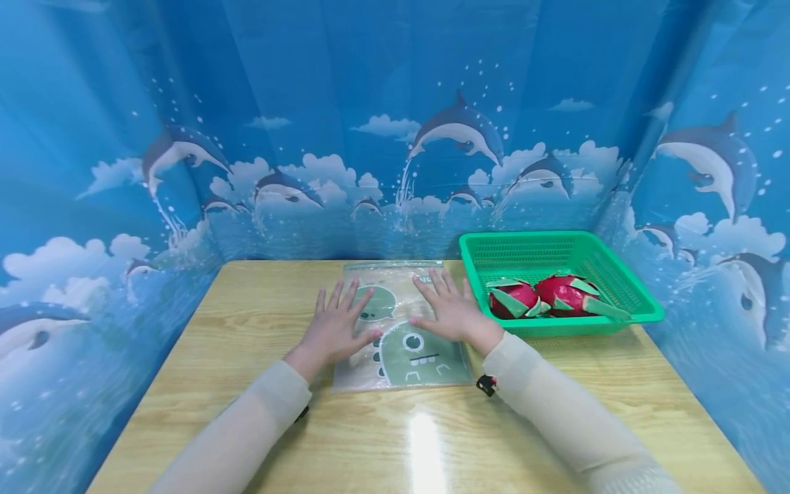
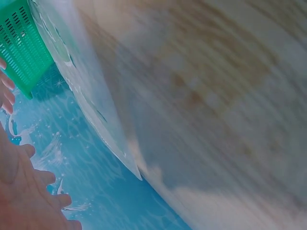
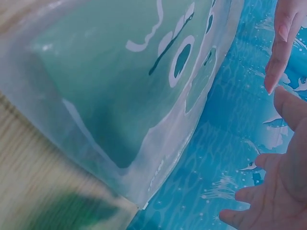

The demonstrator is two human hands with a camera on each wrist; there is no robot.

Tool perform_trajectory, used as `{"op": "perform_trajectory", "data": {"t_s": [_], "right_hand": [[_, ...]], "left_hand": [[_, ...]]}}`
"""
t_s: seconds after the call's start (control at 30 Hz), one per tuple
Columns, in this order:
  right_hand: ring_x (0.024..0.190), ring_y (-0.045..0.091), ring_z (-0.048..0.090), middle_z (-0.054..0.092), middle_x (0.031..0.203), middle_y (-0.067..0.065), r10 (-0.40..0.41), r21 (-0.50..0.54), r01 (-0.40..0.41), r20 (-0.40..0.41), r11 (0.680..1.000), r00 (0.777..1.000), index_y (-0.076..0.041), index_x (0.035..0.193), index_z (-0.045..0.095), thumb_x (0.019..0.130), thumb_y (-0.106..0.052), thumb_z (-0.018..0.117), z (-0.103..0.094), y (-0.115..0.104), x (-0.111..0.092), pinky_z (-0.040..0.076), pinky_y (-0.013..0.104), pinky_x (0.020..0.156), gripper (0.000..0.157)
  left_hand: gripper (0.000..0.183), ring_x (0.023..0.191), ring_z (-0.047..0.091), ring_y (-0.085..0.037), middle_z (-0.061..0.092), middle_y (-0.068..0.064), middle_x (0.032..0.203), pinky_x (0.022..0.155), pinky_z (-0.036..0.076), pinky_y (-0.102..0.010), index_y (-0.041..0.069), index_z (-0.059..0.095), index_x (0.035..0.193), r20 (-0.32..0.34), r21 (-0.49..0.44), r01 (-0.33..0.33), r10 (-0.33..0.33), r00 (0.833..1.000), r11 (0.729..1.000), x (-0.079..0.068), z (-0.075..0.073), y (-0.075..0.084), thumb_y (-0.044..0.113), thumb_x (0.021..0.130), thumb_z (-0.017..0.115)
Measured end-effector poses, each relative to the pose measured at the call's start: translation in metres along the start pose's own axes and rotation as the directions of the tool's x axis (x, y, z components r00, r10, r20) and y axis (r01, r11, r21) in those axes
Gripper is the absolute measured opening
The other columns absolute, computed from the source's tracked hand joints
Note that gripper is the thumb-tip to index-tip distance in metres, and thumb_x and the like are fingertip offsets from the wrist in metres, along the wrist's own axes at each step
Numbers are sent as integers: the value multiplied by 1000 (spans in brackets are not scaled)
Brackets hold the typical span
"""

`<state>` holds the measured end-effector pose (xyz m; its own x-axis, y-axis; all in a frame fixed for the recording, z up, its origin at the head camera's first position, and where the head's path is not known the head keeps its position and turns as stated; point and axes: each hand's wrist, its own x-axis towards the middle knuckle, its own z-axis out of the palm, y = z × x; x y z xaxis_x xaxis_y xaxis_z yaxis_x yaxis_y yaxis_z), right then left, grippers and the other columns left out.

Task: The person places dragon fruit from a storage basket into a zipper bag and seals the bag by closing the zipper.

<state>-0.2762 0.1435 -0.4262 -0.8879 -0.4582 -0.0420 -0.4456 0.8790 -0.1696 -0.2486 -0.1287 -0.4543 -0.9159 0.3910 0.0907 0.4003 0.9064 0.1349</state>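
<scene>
Hovering over what?

Dinosaur-print zip bag (image 1: 426,350), flat on table (image 1: 247,295), long axis apparently pointing forward.

Grip?

Left hand (image 1: 336,329), right hand (image 1: 453,312): fingers spread, holding nothing. Right nearer green basket (image 1: 555,331).

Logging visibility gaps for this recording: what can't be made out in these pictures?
- Head: parts of the printed bag, covered by the left hand and right hand.
- Head: undersides of the dragon fruits, hidden by the front wall of the green basket.
- Left wrist: the rest of the basket, and the right hand beyond its fingers, cut off by the left edge.
- Right wrist: the bag's small print, too tiny and blurred to read.
</scene>
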Motion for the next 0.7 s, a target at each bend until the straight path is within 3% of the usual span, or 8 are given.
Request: {"op": "perform_trajectory", "data": {"t_s": [0.47,0.7], "right_hand": [[151,38,-10,-8,167,10,35,58,-36,22,998,999,-28,162,8,92,-77,39,12,0,11,-2,71,112,90],[151,42,-4,-6,166,12,67,83,-70,36,994,997,-29,162,8,93,-75,40,15,3,18,-3,71,112,89]], "left_hand": [[84,150,-10,-39,-6,-10,165,116,-8,-63,30,6,161,62,-12,59,-58,996,998,6,5,-4,70,96,42],[85,150,-6,-42,-1,-12,166,116,-5,-64,26,16,161,51,-58,81,-78,996,995,14,10,-8,71,95,43]]}}
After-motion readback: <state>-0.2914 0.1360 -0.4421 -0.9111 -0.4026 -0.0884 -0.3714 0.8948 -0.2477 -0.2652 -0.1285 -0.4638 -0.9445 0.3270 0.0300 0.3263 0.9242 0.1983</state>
